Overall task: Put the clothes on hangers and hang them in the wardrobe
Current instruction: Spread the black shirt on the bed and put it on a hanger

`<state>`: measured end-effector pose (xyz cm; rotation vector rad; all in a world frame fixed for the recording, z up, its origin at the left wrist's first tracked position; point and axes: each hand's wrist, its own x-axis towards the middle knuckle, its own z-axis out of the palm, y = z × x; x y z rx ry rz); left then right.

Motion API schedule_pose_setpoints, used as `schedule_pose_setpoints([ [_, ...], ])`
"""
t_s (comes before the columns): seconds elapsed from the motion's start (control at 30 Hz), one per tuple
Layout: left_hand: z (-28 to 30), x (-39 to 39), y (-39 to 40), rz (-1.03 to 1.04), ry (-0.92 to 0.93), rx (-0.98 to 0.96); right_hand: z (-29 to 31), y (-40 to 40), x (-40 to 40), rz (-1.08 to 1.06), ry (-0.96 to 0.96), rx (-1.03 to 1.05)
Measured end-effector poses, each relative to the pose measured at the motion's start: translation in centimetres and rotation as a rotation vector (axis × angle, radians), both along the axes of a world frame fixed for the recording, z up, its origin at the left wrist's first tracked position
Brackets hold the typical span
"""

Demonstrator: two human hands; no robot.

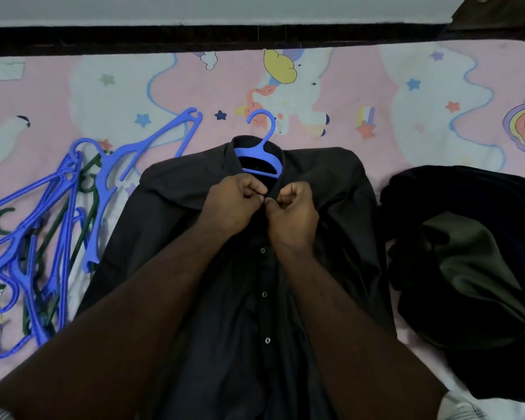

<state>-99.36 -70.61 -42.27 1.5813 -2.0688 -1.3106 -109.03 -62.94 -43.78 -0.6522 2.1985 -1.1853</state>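
A dark button-up shirt [331,189] lies face up on the bed, spread flat. A blue hanger [259,154] sits inside its collar, hook pointing away from me. My left hand [231,204] and my right hand [293,213] meet at the top of the placket just below the collar. Each pinches one edge of the shirt front there, fingers curled, thumbs almost touching. Three small buttons show lower down the placket.
A heap of blue and dark green hangers [43,231] lies at the left on the pink unicorn bedsheet [376,95]. A pile of dark clothes [467,268] sits at the right. A dark bed frame edge [194,37] runs along the far side.
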Motion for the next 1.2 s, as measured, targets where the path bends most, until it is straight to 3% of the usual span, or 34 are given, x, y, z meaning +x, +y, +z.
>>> schedule_pose_setpoints([
  [0.33, -0.5, 1.1, -0.1, 0.020, 0.048, 0.056, -0.8, 0.6, 1.0, -0.058, -0.232, -0.074],
  [0.67, 0.6, 1.3, 0.2, 0.115, 0.204, 0.228, 0.3, 0.3, 0.8, 0.031, -0.105, -0.094],
  [0.8, 0.3, 1.6, -0.2, 0.119, 0.136, 0.184, 0.1, 0.1, 1.1, 0.041, -0.116, -0.095],
  [0.87, 0.1, 1.6, -0.1, 0.154, 0.134, 0.184, -0.1, 0.0, 1.3, 0.023, -0.202, -0.101],
  [0.97, 0.1, 1.7, 0.4, 0.263, 0.281, 0.313, 0.4, -0.2, 0.9, -0.099, -0.573, -0.160],
  [1.07, -0.2, 2.2, 0.9, 0.313, 0.359, 0.407, 1.4, -0.3, 0.2, -0.122, -0.879, -0.087],
  [1.13, -0.6, 2.4, 1.1, 0.327, 0.362, 0.416, 1.3, -0.7, -0.1, -0.074, -0.772, -0.024],
  [1.2, -1.1, 2.3, 1.4, 0.314, 0.319, 0.386, 1.1, -1.7, -0.8, -0.020, -0.414, 0.015],
])
